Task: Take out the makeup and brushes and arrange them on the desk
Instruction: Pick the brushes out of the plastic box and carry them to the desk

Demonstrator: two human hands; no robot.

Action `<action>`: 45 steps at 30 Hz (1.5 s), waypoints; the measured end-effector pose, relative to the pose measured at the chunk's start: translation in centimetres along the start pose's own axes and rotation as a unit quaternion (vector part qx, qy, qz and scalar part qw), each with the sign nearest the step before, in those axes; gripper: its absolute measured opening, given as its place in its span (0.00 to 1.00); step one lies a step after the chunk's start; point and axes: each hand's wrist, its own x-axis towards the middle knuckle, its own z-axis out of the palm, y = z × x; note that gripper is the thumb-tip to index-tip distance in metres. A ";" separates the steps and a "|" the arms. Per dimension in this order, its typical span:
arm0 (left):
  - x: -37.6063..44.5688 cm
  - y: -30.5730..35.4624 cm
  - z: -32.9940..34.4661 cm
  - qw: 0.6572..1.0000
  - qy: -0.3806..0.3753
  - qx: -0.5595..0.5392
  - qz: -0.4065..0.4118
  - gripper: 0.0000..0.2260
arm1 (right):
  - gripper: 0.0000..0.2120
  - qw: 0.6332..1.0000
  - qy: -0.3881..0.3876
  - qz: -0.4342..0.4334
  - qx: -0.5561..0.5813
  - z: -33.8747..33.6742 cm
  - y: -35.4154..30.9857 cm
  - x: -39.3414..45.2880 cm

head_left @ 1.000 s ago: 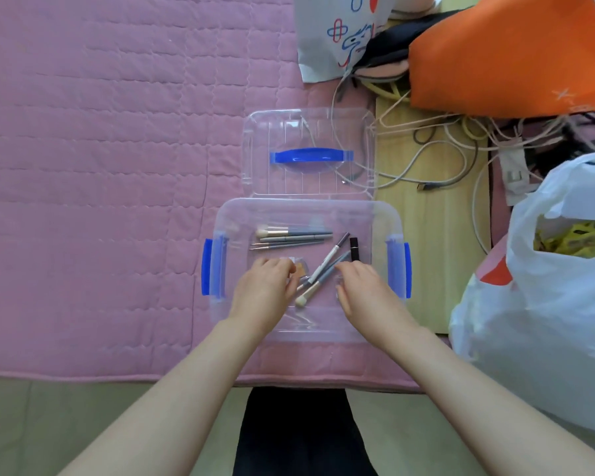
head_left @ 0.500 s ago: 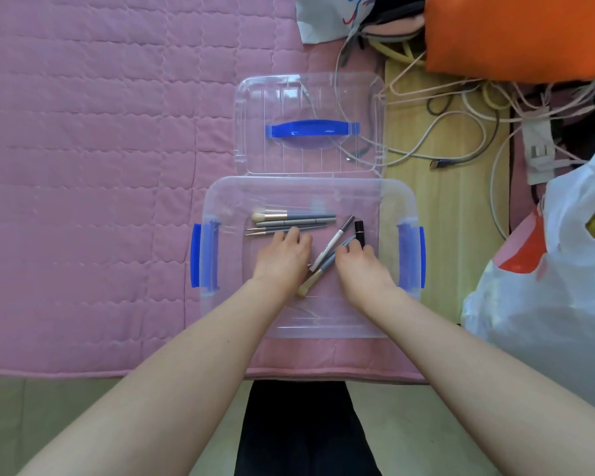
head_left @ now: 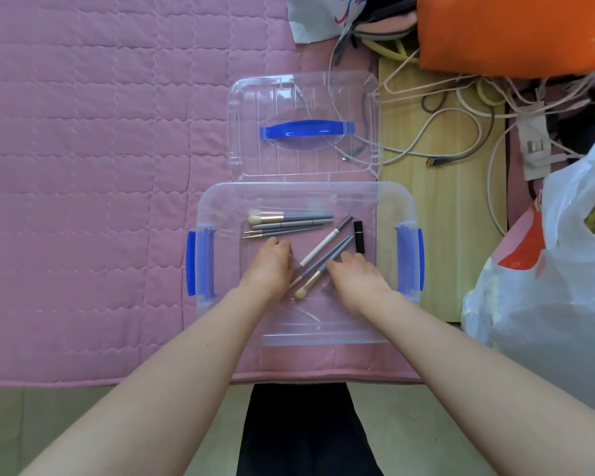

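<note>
Inside the clear plastic storage box with blue side latches, both hands are down among the contents, so the taking-out step looks barely begun. A row of grey-handled makeup brushes lies along the far side, a black lipstick tube stands near the right, and crossed grey and white brushes lie between the hands. The left hand has curled fingers, though I cannot tell if it holds anything; the right hand touches the crossed brushes, its grip hidden. Next, each item needs lifting out onto the pink quilted cover.
</note>
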 end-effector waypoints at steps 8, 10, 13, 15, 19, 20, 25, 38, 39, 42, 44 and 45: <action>0.1 0.8 -0.9 0.984 0.001 -0.157 -0.079 0.10 | 0.05 0.978 -0.005 0.011 0.210 -0.7 -0.5 0.2; 0.1 1.2 -1.2 0.974 0.010 -0.206 -0.089 0.09 | 0.08 0.961 0.005 0.011 0.275 -1.0 -0.8 0.0; 0.2 1.8 -1.6 0.959 0.016 -0.258 -0.112 0.09 | 0.11 0.944 0.031 0.011 0.327 -1.4 -0.7 -0.3; 0.4 2.2 -1.5 0.967 0.024 -0.231 -0.109 0.09 | 0.08 0.940 0.069 0.026 0.333 -1.6 -0.4 -0.4; 0.7 2.9 -0.7 0.987 0.064 -0.129 -0.070 0.09 | 0.04 0.917 0.138 0.097 0.361 -2.0 -0.1 0.0; 0.8 3.1 -0.5 0.992 0.076 -0.079 -0.054 0.09 | 0.05 0.914 0.158 0.109 0.359 -2.1 -0.2 0.1; 2.2 3.7 0.8 0.987 0.122 0.097 0.035 0.07 | 0.12 0.974 0.184 0.113 0.064 -1.8 -0.8 1.1; 2.2 1.5 1.2 0.969 0.065 0.234 0.041 0.08 | 0.14 0.970 0.095 0.217 -0.059 -1.9 -0.9 4.7; 2.1 1.2 1.0 0.969 0.059 0.238 0.038 0.08 | 0.14 0.969 0.099 0.216 -0.063 -1.8 -0.9 4.7; 1.9 0.4 0.3 0.971 0.050 0.231 0.027 0.08 | 0.13 0.958 0.117 0.240 -0.105 -1.8 -1.2 4.0; 1.9 0.2 -0.2 0.974 0.047 0.219 0.020 0.08 | 0.09 0.946 0.101 0.279 -0.127 -2.2 -1.7 3.3; 1.9 0.1 -0.4 0.975 0.043 0.216 0.018 0.08 | 0.08 0.949 0.097 0.272 -0.126 -2.3 -1.8 3.2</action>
